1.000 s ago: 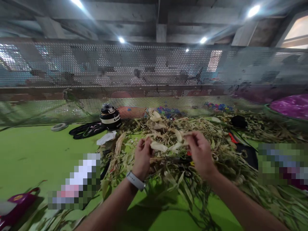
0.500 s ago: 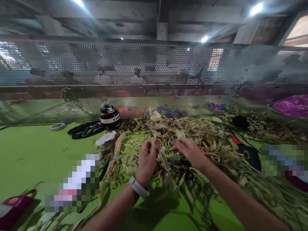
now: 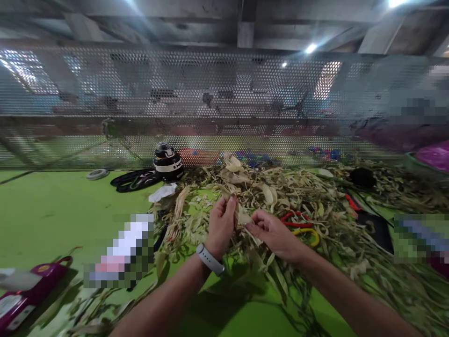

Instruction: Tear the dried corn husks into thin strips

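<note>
A big heap of pale dried husks and leaves (image 3: 280, 196) covers the green table (image 3: 52, 215) in front of me. My left hand (image 3: 220, 224), with a white watch on its wrist, is closed on the top of one pale husk strip (image 3: 242, 216). My right hand (image 3: 271, 232) pinches the same strip lower down, just to the right. Both hands hover over the near side of the heap, almost touching each other.
A perforated metal screen (image 3: 224, 103) walls off the table's far edge. A black and white helmet-like object (image 3: 167, 161), black straps (image 3: 135, 179) and a tape roll (image 3: 97, 174) lie at the back left. A purple packet (image 3: 24, 299) sits near left. Red and yellow handles (image 3: 301, 224) lie in the husks.
Both hands came down and closer together, from holding a husk up between them to pinching a strip low over the heap. The view shifted slightly right.
</note>
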`<state>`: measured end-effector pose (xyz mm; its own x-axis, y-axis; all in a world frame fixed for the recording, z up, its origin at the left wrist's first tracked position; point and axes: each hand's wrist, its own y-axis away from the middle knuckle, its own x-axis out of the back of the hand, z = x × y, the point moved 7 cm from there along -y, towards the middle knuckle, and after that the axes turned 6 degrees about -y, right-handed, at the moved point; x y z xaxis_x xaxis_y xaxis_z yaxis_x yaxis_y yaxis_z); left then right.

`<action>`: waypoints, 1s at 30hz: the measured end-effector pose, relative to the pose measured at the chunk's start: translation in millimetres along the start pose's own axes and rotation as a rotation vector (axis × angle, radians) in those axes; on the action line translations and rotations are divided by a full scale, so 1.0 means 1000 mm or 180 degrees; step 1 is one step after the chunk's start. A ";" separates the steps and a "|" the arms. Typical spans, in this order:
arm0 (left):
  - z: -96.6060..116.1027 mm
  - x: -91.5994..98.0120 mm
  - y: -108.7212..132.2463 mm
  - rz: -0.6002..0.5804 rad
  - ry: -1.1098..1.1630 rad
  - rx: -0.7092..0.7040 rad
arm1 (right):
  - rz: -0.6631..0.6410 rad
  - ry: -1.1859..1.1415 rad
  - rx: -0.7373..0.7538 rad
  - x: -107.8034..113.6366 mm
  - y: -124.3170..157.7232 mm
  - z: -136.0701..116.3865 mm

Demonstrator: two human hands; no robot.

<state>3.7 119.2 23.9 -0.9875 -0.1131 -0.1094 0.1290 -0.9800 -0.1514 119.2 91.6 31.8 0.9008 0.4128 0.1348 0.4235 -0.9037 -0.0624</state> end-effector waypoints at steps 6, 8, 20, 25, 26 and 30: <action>0.001 0.042 -0.030 0.0578 -0.0153 -0.0119 | -0.0122 -0.0283 -0.0531 -0.001 0.004 0.014; 0.004 0.068 -0.043 0.0852 -0.0070 -0.0159 | -0.0210 -0.0500 -0.0826 0.000 0.009 0.016; 0.006 0.017 -0.017 -0.0905 0.0069 0.0855 | 0.0601 -0.1118 -0.0753 0.017 0.003 0.017; 0.003 -0.012 0.002 -0.1614 -0.0233 0.0812 | 0.0584 -0.0819 -0.0505 0.013 0.004 0.016; 0.002 -0.011 0.001 -0.1560 -0.0243 0.0801 | 0.0597 -0.0779 -0.0460 0.014 0.003 0.016; -0.005 -0.007 -0.004 -0.1571 -0.0210 0.0882 | 0.0332 -0.0770 -0.0620 0.010 0.001 0.018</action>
<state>10.1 124.4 20.5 -0.9294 0.3680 -0.0282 -0.3689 -0.9246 0.0952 130.5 96.9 14.9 0.9450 0.3106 -0.1026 0.3223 -0.9376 0.1301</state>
